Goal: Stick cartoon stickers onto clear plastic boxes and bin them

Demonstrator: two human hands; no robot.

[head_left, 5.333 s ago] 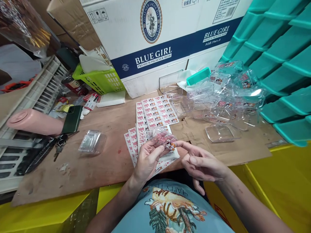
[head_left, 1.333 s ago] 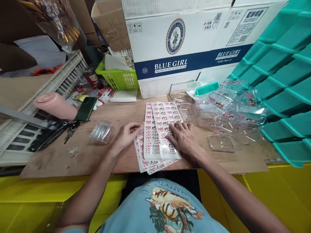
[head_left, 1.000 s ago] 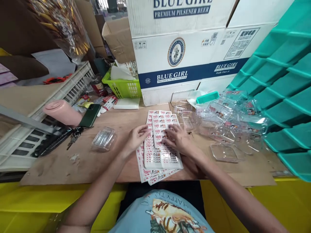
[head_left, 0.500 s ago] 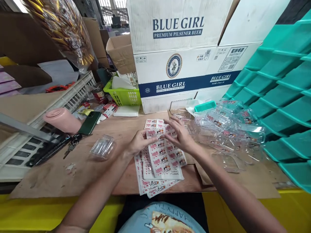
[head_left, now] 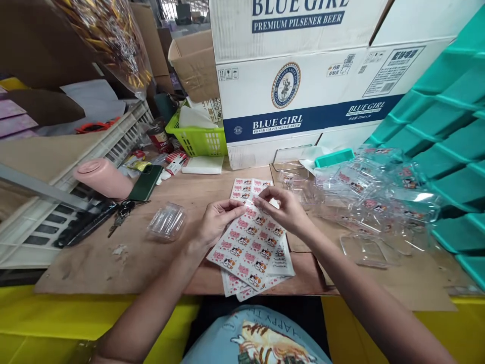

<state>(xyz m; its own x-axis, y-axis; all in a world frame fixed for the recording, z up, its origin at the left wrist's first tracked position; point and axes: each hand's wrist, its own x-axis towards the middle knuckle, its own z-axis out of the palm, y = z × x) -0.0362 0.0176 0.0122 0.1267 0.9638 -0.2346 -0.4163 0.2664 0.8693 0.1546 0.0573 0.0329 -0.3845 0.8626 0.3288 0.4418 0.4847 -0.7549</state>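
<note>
Pinching that cat sticker sheet (head_left: 248, 245) up top, your left hand (head_left: 220, 218) and right hand (head_left: 284, 208) were both clamped on, other sticker sheets (head_left: 285, 263) kinda fanned out beneath.

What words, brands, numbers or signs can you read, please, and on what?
"BLUE GIRL": white cardboard box with blue band
"PREMIUM PILSENER BEER": same box
"HAPPY TH", rest unclear: blue T-shirt
Too blurred: pink lettering on white sticker sheets and clear plastic cases; other small print.
</note>
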